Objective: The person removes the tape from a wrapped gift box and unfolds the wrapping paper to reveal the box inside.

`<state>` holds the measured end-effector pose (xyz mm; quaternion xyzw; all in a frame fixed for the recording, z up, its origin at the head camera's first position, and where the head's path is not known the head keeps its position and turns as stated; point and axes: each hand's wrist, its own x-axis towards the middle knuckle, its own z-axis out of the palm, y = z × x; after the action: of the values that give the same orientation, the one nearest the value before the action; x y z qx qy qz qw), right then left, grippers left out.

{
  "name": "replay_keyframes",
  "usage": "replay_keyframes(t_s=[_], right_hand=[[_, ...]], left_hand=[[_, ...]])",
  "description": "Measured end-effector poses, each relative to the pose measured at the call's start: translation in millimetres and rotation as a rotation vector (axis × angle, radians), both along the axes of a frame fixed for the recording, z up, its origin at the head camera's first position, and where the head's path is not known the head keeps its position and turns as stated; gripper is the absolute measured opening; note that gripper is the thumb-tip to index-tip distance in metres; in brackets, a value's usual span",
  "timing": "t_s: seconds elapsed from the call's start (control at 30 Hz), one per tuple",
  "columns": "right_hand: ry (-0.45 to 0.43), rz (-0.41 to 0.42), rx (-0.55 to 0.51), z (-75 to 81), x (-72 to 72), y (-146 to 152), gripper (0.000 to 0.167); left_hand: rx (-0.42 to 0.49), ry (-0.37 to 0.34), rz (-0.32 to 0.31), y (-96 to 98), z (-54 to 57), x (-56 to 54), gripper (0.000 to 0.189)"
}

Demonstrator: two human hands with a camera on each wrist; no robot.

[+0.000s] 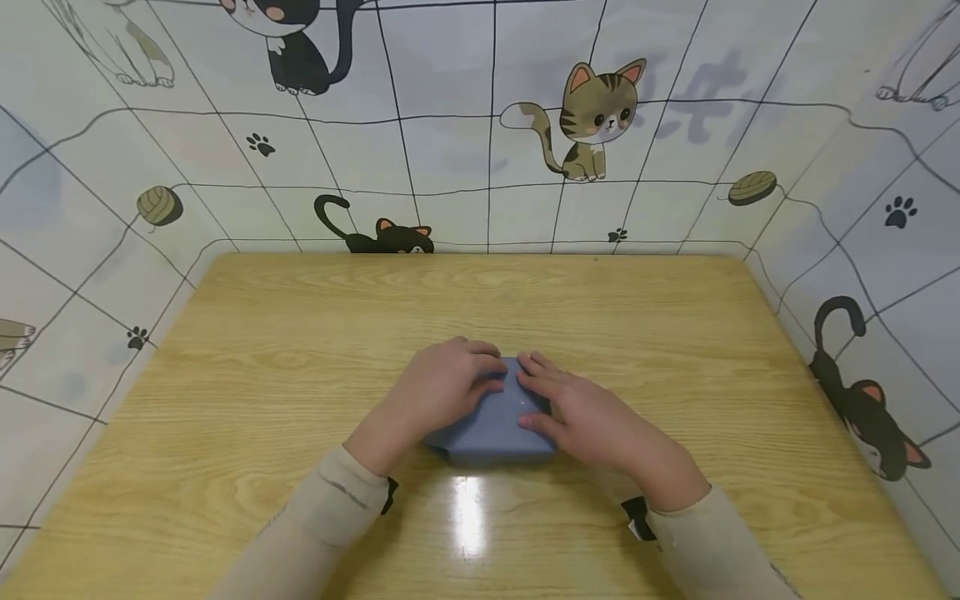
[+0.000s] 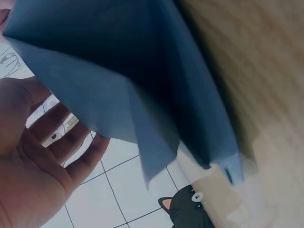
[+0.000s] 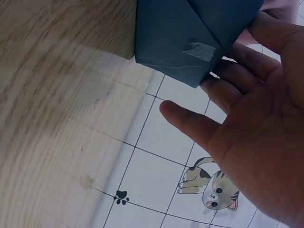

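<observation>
A box-shaped parcel in blue-grey paper point(image 1: 491, 429) lies on the wooden table in the head view. My left hand point(image 1: 448, 385) rests over its top left, fingers slightly bent, fingertips at the paper. In the left wrist view, the paper at this end point(image 2: 90, 90) stands out in loose, unfolded flaps with a pointed corner, and my left hand point(image 2: 38, 152) is beside it. My right hand point(image 1: 592, 412) touches the top right with fingers spread. In the right wrist view, the end by my right hand point(image 3: 256, 109) is folded flat, with a piece of clear tape point(image 3: 199, 50) on it.
The wooden table point(image 1: 300, 308) reaches back to a white, grid-lined wall covering point(image 1: 450, 150) printed with cartoon cats, paw prints and yarn balls. Similar panels rise at left and right. Dark straps show at both sleeve cuffs.
</observation>
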<state>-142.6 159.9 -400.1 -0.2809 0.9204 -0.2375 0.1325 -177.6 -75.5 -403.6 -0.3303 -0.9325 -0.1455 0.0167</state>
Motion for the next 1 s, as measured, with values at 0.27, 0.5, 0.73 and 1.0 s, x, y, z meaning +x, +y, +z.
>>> replay_keyframes(t_s=[0.27,0.5,0.73,1.0], right_hand=[[-0.014,-0.002,-0.025,1.0,0.5,1,0.066],[-0.015,-0.008,-0.027,-1.7,-0.7,1,0.068],[-0.036,-0.019,-0.020,-2.2,-1.4,1,0.070],[-0.014,-0.009,-0.014,-2.8,-0.3,3,0.068]], left_hand=[[-0.058,0.091,-0.015,9.0,5.1,1.9,0.020],[-0.006,0.078,0.086,16.4,2.7,6.3,0.018],[0.018,0.095,0.131,21.1,-0.4,9.9,0.014],[-0.014,0.139,0.142,25.1,1.4,13.1,0.014]])
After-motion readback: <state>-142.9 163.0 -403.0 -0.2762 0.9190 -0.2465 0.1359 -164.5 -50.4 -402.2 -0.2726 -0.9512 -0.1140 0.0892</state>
